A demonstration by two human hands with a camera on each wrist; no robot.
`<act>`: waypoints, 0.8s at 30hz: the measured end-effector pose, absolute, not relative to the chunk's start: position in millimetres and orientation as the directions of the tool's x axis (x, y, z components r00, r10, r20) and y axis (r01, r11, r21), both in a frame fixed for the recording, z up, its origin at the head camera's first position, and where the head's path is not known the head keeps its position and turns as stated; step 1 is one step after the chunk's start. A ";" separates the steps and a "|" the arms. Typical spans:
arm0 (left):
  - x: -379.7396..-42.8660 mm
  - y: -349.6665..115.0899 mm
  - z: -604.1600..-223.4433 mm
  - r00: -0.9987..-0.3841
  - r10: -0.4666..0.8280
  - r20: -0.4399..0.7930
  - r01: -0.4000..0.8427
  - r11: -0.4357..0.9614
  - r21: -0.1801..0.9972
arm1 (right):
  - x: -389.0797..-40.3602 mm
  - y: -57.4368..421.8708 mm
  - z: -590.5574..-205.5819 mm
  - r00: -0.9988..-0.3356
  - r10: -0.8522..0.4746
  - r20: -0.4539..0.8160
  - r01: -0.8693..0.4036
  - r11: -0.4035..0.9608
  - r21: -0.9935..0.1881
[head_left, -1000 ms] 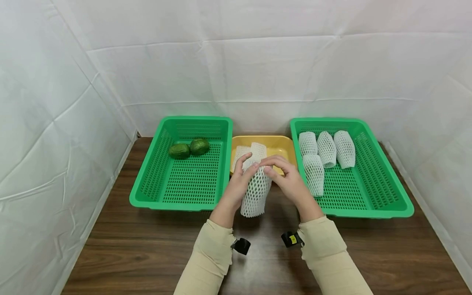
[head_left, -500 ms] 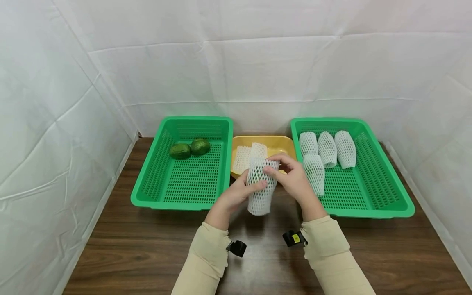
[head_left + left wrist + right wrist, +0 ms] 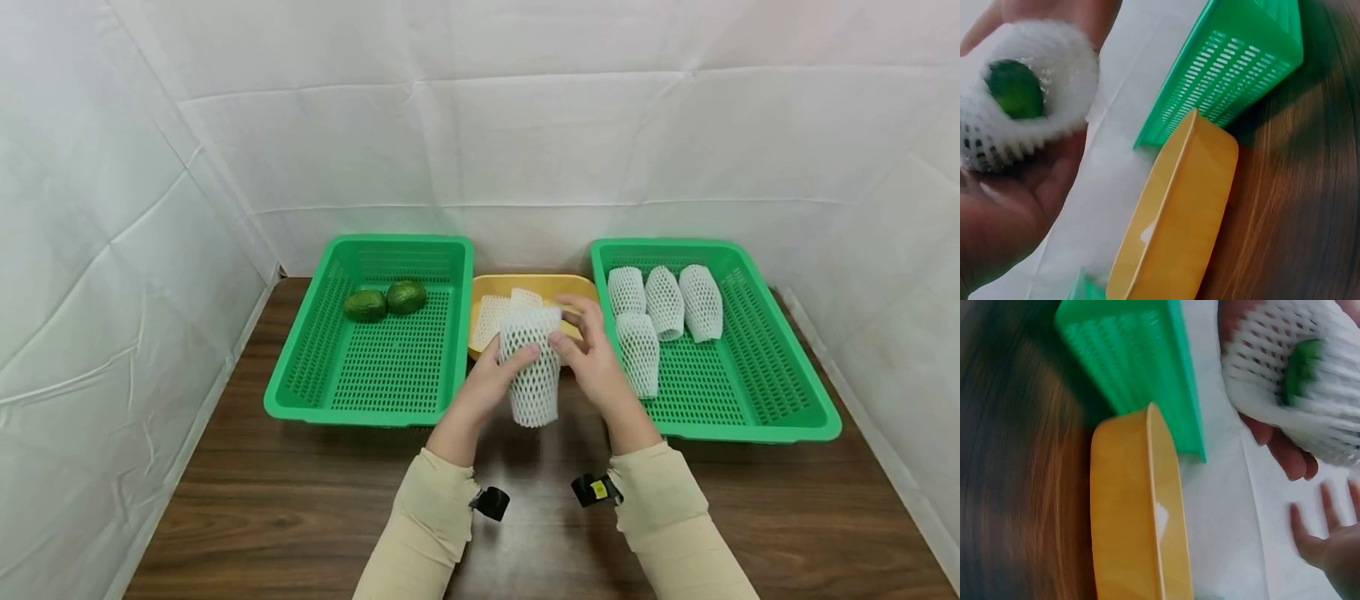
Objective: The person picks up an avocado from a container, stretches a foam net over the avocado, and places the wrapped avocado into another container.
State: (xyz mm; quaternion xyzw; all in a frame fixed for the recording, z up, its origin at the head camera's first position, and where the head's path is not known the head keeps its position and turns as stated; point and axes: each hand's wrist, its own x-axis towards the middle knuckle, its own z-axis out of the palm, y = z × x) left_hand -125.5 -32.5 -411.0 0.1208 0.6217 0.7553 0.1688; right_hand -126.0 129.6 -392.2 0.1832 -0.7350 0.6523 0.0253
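My left hand (image 3: 483, 387) grips a white foam net sleeve (image 3: 532, 371), its thumb across the front, above the table before the yellow bin. Inside the sleeve, a dark green avocado (image 3: 1015, 89) shows through the end opening in the left wrist view; the netting covers the rest of it. Close by on the right is my right hand (image 3: 596, 358), fingers parted. In the right wrist view, blurred, that right hand (image 3: 1335, 547) stands apart from the sleeve with its fingers spread.
Two bare avocados (image 3: 406, 297) lie in the left green basket (image 3: 360, 418). Flat foam sleeves (image 3: 492, 319) lie in the yellow bin (image 3: 573, 286) between the baskets. Several sleeved pieces (image 3: 701, 303) occupy the left side of the right green basket (image 3: 750, 433). White sheeting (image 3: 525, 142) encloses the table.
The sleeve has been turned more upright and lifted slightly. My right fingers, which pinched its upper edge half a second ago, have come off it. The baskets' contents are the same.
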 end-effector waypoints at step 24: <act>-116.3 -104.4 -432.6 -0.999 -0.038 0.025 0.005 0.455 0.890 | -166.5 264.5 -371.5 -0.967 -0.049 -0.251 0.204 0.443 -0.873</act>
